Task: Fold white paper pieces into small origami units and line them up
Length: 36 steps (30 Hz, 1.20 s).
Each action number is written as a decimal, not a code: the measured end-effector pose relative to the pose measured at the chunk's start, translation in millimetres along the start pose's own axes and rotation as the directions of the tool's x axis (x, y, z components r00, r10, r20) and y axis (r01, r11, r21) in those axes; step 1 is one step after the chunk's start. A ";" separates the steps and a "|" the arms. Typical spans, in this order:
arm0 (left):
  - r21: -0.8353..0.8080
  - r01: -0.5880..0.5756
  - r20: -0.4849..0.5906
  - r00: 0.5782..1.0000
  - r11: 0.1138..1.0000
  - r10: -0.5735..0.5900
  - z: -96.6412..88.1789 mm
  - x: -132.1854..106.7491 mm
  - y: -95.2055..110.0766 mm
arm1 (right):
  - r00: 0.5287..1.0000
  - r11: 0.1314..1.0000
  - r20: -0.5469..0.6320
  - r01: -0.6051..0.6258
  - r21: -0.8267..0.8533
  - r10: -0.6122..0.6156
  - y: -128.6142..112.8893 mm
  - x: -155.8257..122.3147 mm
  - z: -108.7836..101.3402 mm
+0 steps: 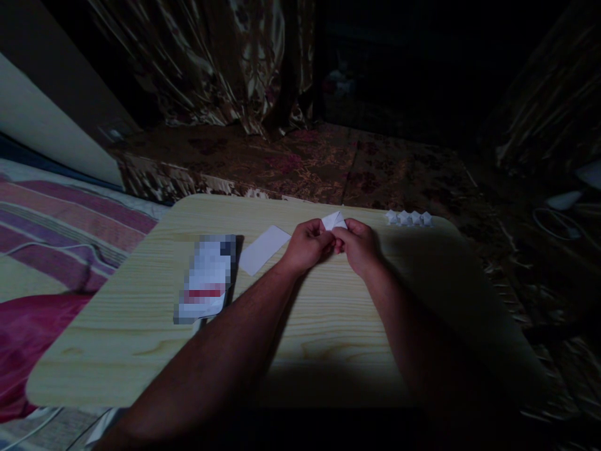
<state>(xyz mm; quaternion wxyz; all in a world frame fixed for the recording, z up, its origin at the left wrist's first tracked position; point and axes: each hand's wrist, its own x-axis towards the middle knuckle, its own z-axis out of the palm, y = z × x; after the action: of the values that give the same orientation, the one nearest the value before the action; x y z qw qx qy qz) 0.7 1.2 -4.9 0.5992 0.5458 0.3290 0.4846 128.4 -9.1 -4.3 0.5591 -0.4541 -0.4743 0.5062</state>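
Note:
Both my hands meet above the far middle of a pale wooden table (141, 351). My left hand (307, 244) and my right hand (359, 245) are closed, pinching a small folded white paper piece (333, 220) between their fingertips. The paper shows as a pointed, partly folded shape sticking up beyond the fingers. A flat white paper sheet (263, 249) lies on the table just left of my left hand. A row of several small folded white paper shapes (409, 218) sits at the far edge, to the right of my right hand.
A blurred white packet with a red band (206, 279) lies on the table's left part. A striped cloth (56, 232) and a red cloth (28, 338) lie to the left. A patterned dark carpet (305, 163) and curtain (197, 62) are beyond; the right side is dark.

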 end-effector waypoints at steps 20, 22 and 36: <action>0.059 0.003 -0.111 0.994 0.998 0.004 1.1 -0.1 -1.1 | 1.000 0.999 0.021 -0.017 0.037 0.016 3.0 1.2 -2.7; 0.058 0.016 -0.117 0.993 0.998 -0.009 1.2 0.1 -1.3 | 1.000 0.999 0.017 -0.023 0.026 0.022 2.5 1.1 -2.6; 0.052 0.017 -0.084 0.996 0.998 -0.012 0.8 0.9 -0.8 | 1.000 0.998 0.020 -0.023 0.058 0.021 1.5 1.3 -0.6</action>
<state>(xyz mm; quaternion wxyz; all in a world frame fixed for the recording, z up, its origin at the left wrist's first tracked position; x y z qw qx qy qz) 1.9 1.9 -5.4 0.5737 0.5385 0.3703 0.4937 128.9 -7.7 -5.7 0.5618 -0.4378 -0.4598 0.5304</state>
